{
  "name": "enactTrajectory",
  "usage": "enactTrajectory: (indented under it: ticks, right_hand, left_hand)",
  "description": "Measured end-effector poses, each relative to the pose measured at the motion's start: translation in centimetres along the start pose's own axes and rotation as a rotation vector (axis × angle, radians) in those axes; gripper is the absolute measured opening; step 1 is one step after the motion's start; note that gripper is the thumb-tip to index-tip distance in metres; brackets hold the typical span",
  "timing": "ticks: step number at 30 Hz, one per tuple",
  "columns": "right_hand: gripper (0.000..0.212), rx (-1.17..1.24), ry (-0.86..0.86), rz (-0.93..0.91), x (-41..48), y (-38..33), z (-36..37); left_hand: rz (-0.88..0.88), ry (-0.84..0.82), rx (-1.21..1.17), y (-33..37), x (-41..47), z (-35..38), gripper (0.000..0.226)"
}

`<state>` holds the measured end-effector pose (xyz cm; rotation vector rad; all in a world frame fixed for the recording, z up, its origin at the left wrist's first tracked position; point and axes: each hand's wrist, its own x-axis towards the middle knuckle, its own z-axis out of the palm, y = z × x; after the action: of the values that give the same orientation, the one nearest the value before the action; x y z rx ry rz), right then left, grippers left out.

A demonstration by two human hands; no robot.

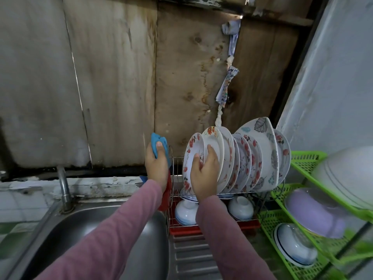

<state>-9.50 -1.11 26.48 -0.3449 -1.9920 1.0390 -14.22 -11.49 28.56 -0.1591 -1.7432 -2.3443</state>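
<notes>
Several floral plates stand on edge in a wire dish rack [238,192]. My right hand [204,174] grips the leftmost floral plate [191,152], thumb on its near face and fingers reaching between it and the plate behind. My left hand [156,164] is raised just left of the rack and holds a blue cloth [159,146], with the thumb pressed on it. A red cloth [166,196] hangs below that hand's wrist. Both sleeves are pink.
A steel sink [84,235] with a tap [64,188] lies at lower left, its drainboard [191,257] in front of the rack. White bowls [185,212] sit upside down under the plates on a red tray [248,224]. A green plastic rack [302,162] with bowls stands at right.
</notes>
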Motion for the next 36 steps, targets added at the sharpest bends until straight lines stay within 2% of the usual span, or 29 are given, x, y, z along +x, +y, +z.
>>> enactTrajectory:
  ticks: [6,11,15,19,21,25,33,36]
  right_hand:
    - [0.044,0.062,-0.038,-0.043,-2.6,-1.5,-1.4]
    - [0.042,0.153,-0.126,-0.017,-5.4,-1.8,-1.0]
    - [0.046,0.245,-0.281,0.076,-8.3,-2.3,0.2]
    - [0.05,0.385,-0.459,0.153,-11.3,-3.4,0.8]
    - [0.046,0.432,-0.53,0.209,-12.8,-4.1,1.2]
    - [0.021,0.438,-0.646,0.29,-16.0,-5.5,3.1]
    - [0.018,0.439,-0.801,0.469,-24.8,-11.0,10.8]
    - [0.017,0.42,-0.816,0.464,-29.0,-13.6,14.4]
  left_hand:
    - [-0.023,-0.022,-0.117,1.2,-2.1,-1.8,0.027]
    - [-0.06,-0.059,-0.171,1.8,-5.0,-4.5,0.032]
    - [-0.103,-0.061,-0.181,1.6,-7.0,-7.6,0.042]
    - [-0.242,-0.05,-0.257,1.7,-8.7,-11.2,0.05]
    - [-0.328,-0.055,-0.307,2.0,-9.5,-13.2,0.049]
    - [-0.446,-0.038,-0.388,1.7,-11.2,-18.6,0.049]
    - [-0.516,0.051,-0.383,1.6,-11.7,-32.5,0.047]
    - [-0.552,0.054,-0.324,2.0,-11.8,-39.4,0.051]
